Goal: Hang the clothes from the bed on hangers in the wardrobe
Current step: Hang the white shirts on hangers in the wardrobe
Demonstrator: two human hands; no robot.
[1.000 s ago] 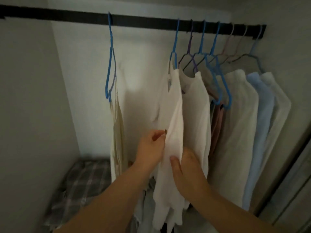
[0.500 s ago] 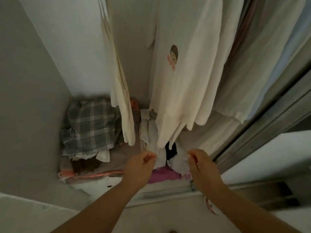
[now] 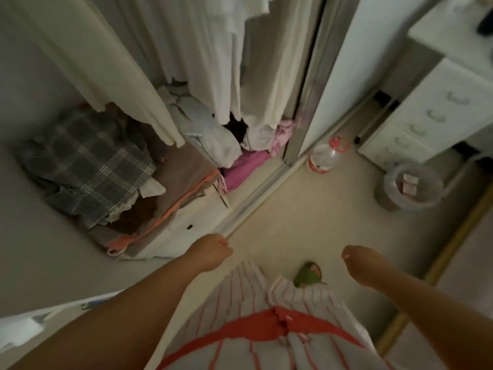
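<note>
Below the hanging clothes [image 3: 186, 49], both hands' grips [image 3: 213, 251] [image 3: 360, 265] hold nothing.

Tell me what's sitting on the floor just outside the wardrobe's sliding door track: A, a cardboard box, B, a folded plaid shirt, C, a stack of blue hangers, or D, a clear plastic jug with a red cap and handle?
D: a clear plastic jug with a red cap and handle stands on the pale floor beside the sliding door track, left of the lined waste bin.
</note>
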